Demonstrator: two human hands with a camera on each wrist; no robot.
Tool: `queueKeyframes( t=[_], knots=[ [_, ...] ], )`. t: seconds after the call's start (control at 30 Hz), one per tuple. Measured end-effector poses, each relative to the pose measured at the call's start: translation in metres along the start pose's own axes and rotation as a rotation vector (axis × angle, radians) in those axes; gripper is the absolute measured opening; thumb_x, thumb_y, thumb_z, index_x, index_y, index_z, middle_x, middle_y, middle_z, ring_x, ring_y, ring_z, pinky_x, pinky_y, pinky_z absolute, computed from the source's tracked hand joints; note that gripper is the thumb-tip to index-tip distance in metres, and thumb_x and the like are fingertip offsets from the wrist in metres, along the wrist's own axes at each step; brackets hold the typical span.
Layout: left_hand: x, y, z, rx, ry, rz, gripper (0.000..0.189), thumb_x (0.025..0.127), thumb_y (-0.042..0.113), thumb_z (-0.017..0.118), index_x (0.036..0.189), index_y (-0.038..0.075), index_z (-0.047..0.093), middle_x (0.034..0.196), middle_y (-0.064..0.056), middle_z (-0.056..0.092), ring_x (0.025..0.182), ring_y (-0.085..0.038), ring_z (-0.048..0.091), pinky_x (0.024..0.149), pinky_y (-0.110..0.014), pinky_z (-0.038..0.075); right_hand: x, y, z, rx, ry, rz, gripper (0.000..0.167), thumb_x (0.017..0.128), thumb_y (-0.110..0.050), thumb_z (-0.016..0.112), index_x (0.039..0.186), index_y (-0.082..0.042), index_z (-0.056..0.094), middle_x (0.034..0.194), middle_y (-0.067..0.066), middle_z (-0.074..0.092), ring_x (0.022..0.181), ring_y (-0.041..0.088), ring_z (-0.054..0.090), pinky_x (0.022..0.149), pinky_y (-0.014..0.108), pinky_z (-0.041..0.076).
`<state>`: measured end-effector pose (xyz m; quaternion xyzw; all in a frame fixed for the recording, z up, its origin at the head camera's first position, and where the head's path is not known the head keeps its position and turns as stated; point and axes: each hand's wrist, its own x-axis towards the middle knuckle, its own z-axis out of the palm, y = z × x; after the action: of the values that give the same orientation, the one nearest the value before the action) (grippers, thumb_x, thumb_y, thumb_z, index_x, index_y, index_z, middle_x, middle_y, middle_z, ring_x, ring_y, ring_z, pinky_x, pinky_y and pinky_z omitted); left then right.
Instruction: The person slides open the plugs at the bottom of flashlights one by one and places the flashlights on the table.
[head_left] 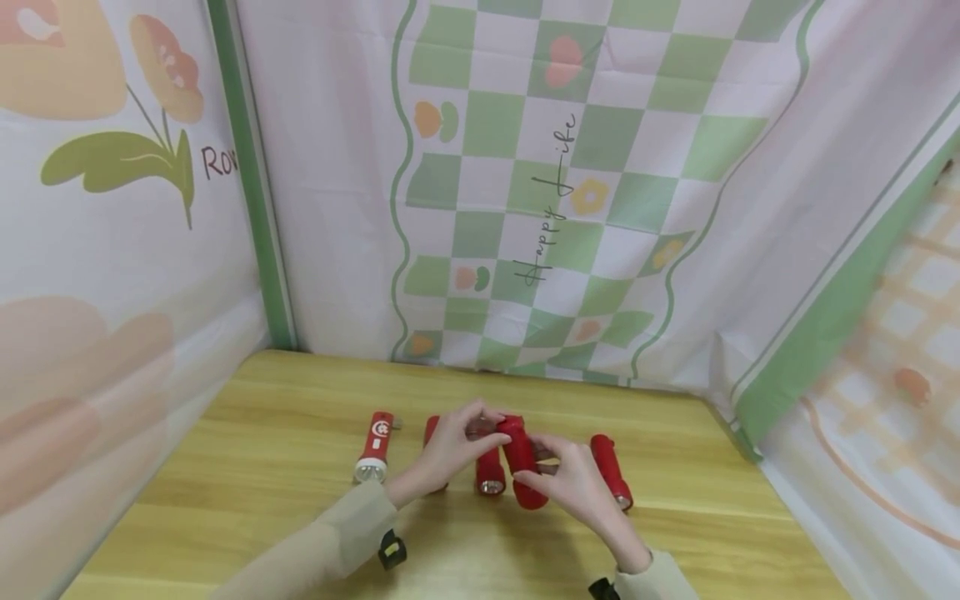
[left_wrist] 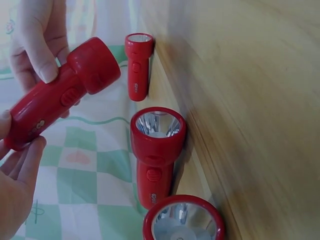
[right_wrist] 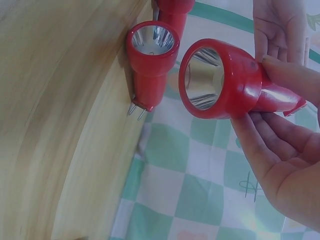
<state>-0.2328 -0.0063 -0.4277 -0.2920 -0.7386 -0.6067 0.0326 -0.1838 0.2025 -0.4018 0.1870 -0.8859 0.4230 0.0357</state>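
Note:
A red flashlight is held above the table, its lamp end tilted toward the person. My left hand pinches its tail end between thumb and fingers; the left wrist view shows its sliding switch. Near the lamp head, my right hand grips the body, thumb on one side and fingers on the other. The right wrist view shows the silvery reflector of this flashlight. Just left of it on the table lies another red flashlight. A further red one is partly hidden behind my left hand.
At the left lies a red flashlight with a white head, a metal plug sticking out near its tail. Another red flashlight lies right of my right hand. Patterned curtains hang behind the wooden table and at both sides.

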Motion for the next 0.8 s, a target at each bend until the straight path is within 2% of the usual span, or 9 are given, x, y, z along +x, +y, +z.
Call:
queueKeyframes(
  t=[0.3, 0.8],
  knots=[
    [-0.0027, 0.0027, 0.0008, -0.010, 0.024, 0.005, 0.018, 0.089, 0.019, 0.073, 0.107, 0.017, 0.068, 0.121, -0.003, 0.072, 0.100, -0.019, 0.073, 0.085, -0.022, 0.060, -0.0012, -0.0019, 0.0007, 0.006, -0.005, -0.010, 0.043, 0.082, -0.011, 0.080, 0.121, -0.001, 0.066, 0.106, 0.016, 0.074, 0.098, 0.034, 0.071, 0.077, 0.026, 0.062],
    [-0.0044, 0.0039, 0.0000, -0.037, 0.003, 0.016, 0.023, 0.090, 0.017, 0.073, 0.113, 0.014, 0.071, 0.122, -0.006, 0.071, 0.100, -0.019, 0.072, 0.085, -0.018, 0.058, -0.0012, 0.0005, 0.0020, 0.000, -0.014, -0.022, 0.044, 0.082, -0.011, 0.080, 0.122, -0.001, 0.066, 0.106, 0.016, 0.074, 0.096, 0.033, 0.072, 0.075, 0.025, 0.062]
  ],
)
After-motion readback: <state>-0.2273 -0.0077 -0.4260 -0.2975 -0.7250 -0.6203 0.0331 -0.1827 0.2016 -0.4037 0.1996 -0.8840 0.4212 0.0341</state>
